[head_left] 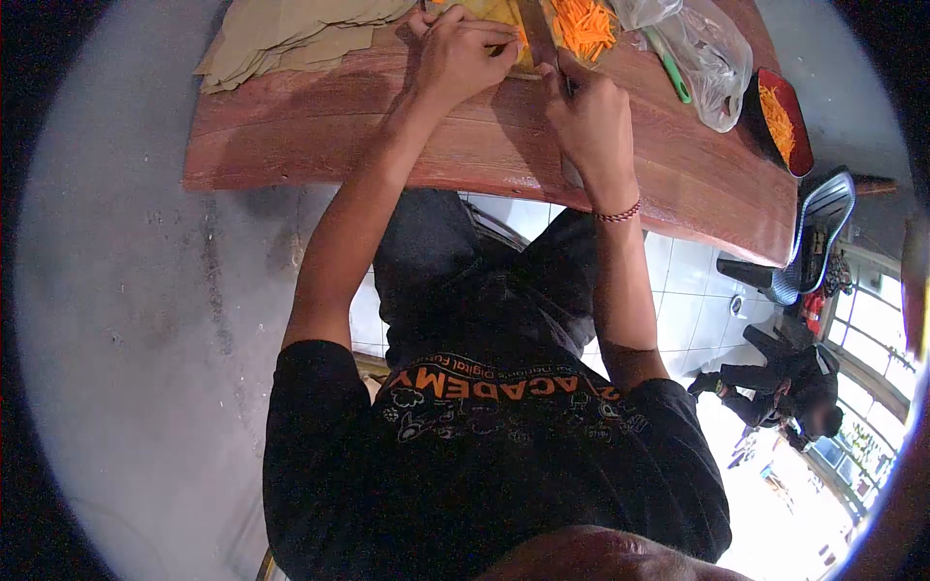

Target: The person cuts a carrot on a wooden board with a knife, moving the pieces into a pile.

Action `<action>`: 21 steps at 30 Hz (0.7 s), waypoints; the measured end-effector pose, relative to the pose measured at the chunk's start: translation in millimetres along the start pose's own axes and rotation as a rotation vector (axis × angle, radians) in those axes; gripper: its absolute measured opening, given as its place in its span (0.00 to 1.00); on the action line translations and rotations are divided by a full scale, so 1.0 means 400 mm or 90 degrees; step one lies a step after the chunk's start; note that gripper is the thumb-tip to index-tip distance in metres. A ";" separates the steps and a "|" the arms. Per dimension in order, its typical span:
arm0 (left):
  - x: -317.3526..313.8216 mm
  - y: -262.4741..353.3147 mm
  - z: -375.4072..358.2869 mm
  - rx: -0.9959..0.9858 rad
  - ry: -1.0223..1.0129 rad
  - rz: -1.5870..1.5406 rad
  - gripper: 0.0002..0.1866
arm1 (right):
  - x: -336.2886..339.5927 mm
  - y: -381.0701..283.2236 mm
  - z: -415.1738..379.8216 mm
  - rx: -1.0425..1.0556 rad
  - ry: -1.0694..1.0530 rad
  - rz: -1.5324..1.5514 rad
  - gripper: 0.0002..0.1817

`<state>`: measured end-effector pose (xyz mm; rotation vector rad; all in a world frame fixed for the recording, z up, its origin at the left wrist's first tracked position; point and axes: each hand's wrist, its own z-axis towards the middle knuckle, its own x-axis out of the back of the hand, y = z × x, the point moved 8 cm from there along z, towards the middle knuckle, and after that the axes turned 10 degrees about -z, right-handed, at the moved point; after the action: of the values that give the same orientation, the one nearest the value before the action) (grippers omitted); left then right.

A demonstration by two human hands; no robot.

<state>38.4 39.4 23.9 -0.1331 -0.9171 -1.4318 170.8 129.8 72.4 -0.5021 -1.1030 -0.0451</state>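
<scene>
At the top of the head view my right hand (593, 118) is closed round the handle of a knife (539, 31), whose blade points away from me over a yellowish cutting board (496, 14). My left hand (468, 53) rests on the board just left of the blade, fingers bent and pressed together over a bit of orange carrot (523, 41). How much carrot lies under those fingers is hidden. Right of the blade, orange shreds (583, 27) are heaped in a clear container.
Brown paper sheets (291, 37) lie at the table's left. To the right are a green-handled tool (674, 77), a clear plastic bag (715, 73) and a dark-red tray (800, 145) of orange shreds. Beyond the wooden table (465, 145) stand a chair (823, 228) and another person (790, 387).
</scene>
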 end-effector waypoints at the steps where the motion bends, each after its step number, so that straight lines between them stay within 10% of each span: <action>1: 0.004 0.007 0.000 0.005 -0.011 0.027 0.10 | -0.005 0.000 0.001 0.005 -0.008 -0.004 0.11; 21: -0.011 0.001 0.000 0.017 -0.043 0.089 0.09 | -0.068 0.004 0.047 0.023 -0.030 -0.045 0.12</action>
<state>39.2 42.8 21.2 -0.2226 -0.9633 -1.2919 143.1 133.4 55.1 -0.4345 -1.1662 -0.0751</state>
